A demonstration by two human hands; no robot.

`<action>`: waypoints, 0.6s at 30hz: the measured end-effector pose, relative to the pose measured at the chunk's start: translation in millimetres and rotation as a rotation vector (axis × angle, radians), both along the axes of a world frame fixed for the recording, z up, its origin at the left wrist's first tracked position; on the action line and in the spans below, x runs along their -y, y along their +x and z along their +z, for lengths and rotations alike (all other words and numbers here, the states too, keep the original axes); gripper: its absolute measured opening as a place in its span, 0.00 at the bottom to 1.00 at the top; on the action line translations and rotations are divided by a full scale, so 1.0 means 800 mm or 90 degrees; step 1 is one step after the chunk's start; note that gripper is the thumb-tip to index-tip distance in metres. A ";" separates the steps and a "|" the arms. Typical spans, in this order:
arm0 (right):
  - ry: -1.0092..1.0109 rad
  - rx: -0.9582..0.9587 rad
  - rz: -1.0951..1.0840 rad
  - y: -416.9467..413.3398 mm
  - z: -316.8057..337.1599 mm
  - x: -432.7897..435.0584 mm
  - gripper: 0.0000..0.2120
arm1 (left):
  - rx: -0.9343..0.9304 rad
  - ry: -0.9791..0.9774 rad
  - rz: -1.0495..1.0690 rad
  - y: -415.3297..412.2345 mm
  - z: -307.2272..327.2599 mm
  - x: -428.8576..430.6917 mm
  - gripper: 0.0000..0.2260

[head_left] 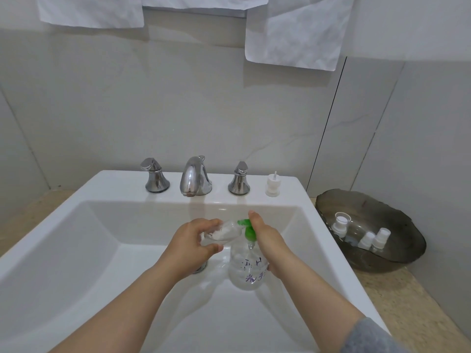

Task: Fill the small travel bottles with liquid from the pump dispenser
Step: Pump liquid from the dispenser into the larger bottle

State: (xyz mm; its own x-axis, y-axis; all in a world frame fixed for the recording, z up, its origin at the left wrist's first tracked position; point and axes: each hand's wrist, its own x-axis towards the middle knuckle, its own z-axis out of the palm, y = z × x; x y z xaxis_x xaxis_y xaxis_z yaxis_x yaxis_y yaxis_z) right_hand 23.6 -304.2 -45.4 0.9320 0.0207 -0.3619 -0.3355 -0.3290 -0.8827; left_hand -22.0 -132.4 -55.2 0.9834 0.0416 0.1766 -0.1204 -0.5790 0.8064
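Over the white sink basin my left hand grips a small clear travel bottle, tilted on its side with its mouth against the green pump nozzle. My right hand wraps around the clear pump dispenser, which bears handwritten purple and green marks, and its fingers lie over the green pump head. A white spray cap with its tube stands on the sink ledge at the back right.
A dark glass dish on the beige counter right of the sink holds three small clear bottles with white caps. A chrome faucet with two handles stands at the back. White towels hang on the wall above.
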 end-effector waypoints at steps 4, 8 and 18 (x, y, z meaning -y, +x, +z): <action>0.033 -0.033 0.009 -0.003 0.008 0.006 0.24 | 0.022 -0.009 0.001 0.001 0.002 0.000 0.21; 0.062 -0.046 0.011 0.000 0.008 0.007 0.25 | 0.033 -0.019 0.004 0.001 0.004 -0.001 0.20; 0.072 -0.042 0.012 0.003 0.006 0.008 0.26 | 0.036 -0.016 0.006 0.000 0.006 -0.001 0.21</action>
